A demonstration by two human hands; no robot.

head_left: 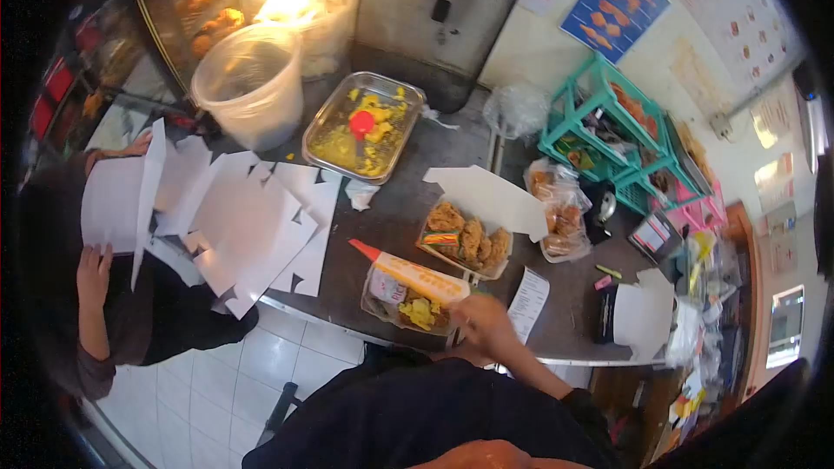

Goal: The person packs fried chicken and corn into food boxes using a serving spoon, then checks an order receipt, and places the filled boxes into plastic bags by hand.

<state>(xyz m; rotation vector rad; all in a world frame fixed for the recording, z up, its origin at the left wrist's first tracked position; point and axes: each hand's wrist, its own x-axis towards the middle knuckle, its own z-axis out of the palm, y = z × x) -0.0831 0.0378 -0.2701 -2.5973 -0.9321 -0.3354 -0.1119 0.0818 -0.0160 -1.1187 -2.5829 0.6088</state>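
Observation:
My right hand point(488, 326) is closed on the wide end of a sauce bottle point(417, 278) with orange print and a red tip. The bottle lies slanted over an open carton point(372, 302) holding a wrapped rice pack point(387, 287) and yellow-topped food point(422, 313). A bit of skin, apparently my left hand point(466, 353), shows at the near edge of the counter beside the carton; its fingers are hidden. Just behind stands a second open carton point(486, 271) with fried chicken point(473, 241) and a small sachet point(441, 240). A printed receipt point(528, 302) lies to the right.
At left, a person's hands point(94, 276) hold white card sheets near flat carton blanks point(248, 230). Behind are a steel tray point(382, 87) of yellow sauce and a plastic bucket point(252, 91). Teal baskets point(569, 113), bagged food point(560, 213) and another carton point(643, 314) stand right.

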